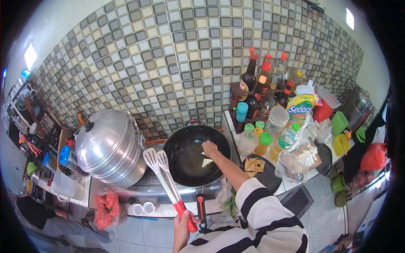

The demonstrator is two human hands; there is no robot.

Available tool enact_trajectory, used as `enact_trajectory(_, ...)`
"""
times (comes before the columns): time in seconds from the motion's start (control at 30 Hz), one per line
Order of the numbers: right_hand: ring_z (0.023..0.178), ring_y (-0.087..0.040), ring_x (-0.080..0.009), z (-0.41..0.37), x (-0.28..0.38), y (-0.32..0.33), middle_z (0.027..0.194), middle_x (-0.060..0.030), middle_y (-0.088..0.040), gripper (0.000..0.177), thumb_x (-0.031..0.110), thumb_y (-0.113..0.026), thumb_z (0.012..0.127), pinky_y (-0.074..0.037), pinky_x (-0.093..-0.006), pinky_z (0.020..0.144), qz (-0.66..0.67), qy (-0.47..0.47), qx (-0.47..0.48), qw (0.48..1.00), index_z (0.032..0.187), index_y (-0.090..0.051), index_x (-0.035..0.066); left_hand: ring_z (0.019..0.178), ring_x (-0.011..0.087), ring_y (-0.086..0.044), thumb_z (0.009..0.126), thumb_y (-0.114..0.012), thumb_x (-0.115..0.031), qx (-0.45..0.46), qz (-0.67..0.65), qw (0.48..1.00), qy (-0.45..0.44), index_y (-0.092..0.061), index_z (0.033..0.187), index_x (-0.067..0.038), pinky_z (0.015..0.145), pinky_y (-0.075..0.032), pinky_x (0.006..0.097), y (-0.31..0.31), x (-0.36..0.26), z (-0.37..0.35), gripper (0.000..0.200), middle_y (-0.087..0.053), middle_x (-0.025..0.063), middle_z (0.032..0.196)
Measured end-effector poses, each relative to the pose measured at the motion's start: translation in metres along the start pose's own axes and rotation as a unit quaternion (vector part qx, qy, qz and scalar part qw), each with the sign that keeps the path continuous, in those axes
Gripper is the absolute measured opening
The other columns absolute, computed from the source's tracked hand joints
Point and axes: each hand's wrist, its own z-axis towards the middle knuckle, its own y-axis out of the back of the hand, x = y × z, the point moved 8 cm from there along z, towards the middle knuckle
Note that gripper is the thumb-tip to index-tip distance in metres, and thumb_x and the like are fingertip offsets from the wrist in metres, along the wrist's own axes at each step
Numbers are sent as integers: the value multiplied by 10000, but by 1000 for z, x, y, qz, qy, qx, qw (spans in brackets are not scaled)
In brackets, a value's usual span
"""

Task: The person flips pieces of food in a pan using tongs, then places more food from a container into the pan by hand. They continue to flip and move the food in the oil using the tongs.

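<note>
My left hand (182,225) is closed around the red handle of a pair of metal tongs (166,179), whose slotted ends point up and left beside the wok. Over the black wok (177,175), my right hand (209,148) reaches in with its fingers pinched together; what they hold, if anything, is hidden. A pale triangular pastry (206,162) lies in the wok, just below my right hand, with a small pale sliver close to the fingers. Shiny liquid, apparently oil, covers the bottom. The wok's red and black handle (201,211) points toward me.
A large metal steamer (109,147) stands left of the wok. On the right are browned folded pastries (254,165), a clear container (291,166) with pale pieces, jars (248,143) and sauce bottles (249,76). A red plastic bag (106,208) hangs front left. Someone in grey (71,225) is at lower left.
</note>
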Motion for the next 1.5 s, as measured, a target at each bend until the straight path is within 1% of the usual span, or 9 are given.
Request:
enact_trajectory(0.17, 829, -587, -340, -28, 9, 78, 804, -181, -602, 111, 75, -525, 723, -489, -418, 698, 55, 99, -127, 985, 809, -585, 39, 520, 191, -553, 904, -422, -294, 15, 30, 999, 3, -482, 802, -3, 619, -492, 347, -10, 3, 7, 313, -515, 75, 564)
enact_trajectory(0.37, 628, -569, -268, -160, -30, 184, 675, -89, -594, 107, 144, -541, 747, -428, -371, 569, 81, 238, -71, 965, 814, -571, 66, 459, 172, -527, 897, -433, -334, 49, 31, 998, -9, -479, 772, -25, 523, -480, 310, -36, 12, 25, 337, -490, 57, 531)
enact_trajectory(0.47, 643, -570, -253, -230, -92, 211, 679, -87, -596, 107, 156, -548, 735, -429, -364, 581, 58, 189, 55, 979, 770, -581, 60, 468, 174, -533, 899, -450, -278, 63, 3, 998, -4, -486, 791, -20, 534, -492, 325, -49, 17, 34, 282, -494, 60, 536)
enact_trajectory(0.6, 644, -575, -277, -291, -232, 239, 687, -142, -605, 139, 157, -531, 682, -439, -374, 575, 5, -57, 87, 995, 653, -605, 43, 460, 159, -516, 895, -456, -304, 64, 2, 998, 1, -484, 793, -25, 529, -486, 317, -63, 23, 44, 298, -490, 51, 540)
enact_trajectory(0.67, 681, -589, -298, -311, -303, 253, 719, -142, -614, 131, 145, -545, 690, -462, -390, 639, -116, -110, -55, 986, 732, -635, 59, 462, 155, -514, 894, -454, -316, 74, 15, 997, -8, -480, 786, -27, 522, -481, 309, -67, 26, 49, 310, -490, 49, 540)
enact_trajectory(0.8, 789, -583, -307, -328, -404, 235, 831, -142, -620, 160, 126, -563, 696, -455, -398, 746, -5, -248, -213, 945, 832, -639, 88, 458, 155, -506, 895, -448, -325, 68, 20, 997, -26, -475, 775, -22, 509, -469, 292, -82, 24, 49, 326, -486, 49, 540)
enact_trajectory(0.87, 889, -553, -302, -318, -399, 220, 966, -135, -588, 228, 114, -571, 705, -428, -394, 815, 23, -126, -218, 967, 926, -624, 129, 465, 159, -509, 894, -450, -326, 71, 19, 997, -26, -475, 776, -25, 516, -468, 295, -89, 25, 47, 324, -483, 49, 541)
enact_trajectory(1.23, 802, -575, -290, -310, -407, 212, 803, -123, -550, 123, 64, -529, 704, -461, -368, 690, -66, -155, -209, 963, 780, -616, 106, 468, 156, -501, 897, -442, -325, 52, 18, 998, -13, -481, 772, -31, 551, -475, 313, -90, 32, 34, 322, -485, 48, 548)
enact_trajectory(1.5, 643, -580, -314, -323, -395, 216, 694, -141, -594, 65, 65, -554, 691, -457, -375, 586, -14, -151, -291, 944, 742, -591, 51, 461, 147, -492, 890, -449, -347, 23, 10, 1000, -14, -480, 786, -31, 528, -470, 302, -74, 26, 28, 334, -475, 39, 543)
